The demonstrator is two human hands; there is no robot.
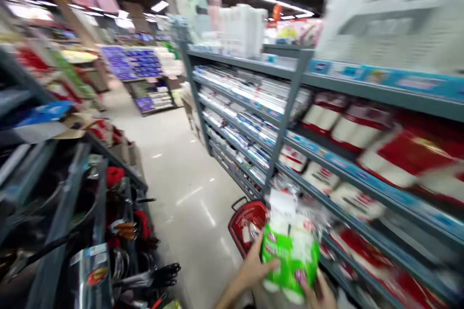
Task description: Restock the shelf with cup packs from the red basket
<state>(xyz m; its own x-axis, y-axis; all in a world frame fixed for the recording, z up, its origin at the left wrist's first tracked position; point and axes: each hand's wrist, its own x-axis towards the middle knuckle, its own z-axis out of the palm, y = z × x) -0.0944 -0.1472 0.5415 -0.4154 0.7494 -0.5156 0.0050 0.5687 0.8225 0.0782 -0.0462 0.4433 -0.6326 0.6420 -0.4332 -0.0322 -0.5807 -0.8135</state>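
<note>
A green and white plastic-wrapped package [290, 256] is held between both of my hands at the lower right of the head view. Its top is clear film with a white label, and blur hides what is inside. My left hand [255, 265] grips its left side, the thumb lying across the front. On the lower right edge, my right hand [319, 292] holds it, partly cut off by the frame. Just behind and left of the package, a red shopping basket [250, 217] with a few wrapped items in it stands on the floor.
Grey shelving [295, 106] runs along the right, stocked with red and white packs [355, 125] and boxed goods. On the left, a rack [65, 193] holds pans and utensils. The tiled aisle floor [163, 169] leads to a display of purple and blue packages [134, 63].
</note>
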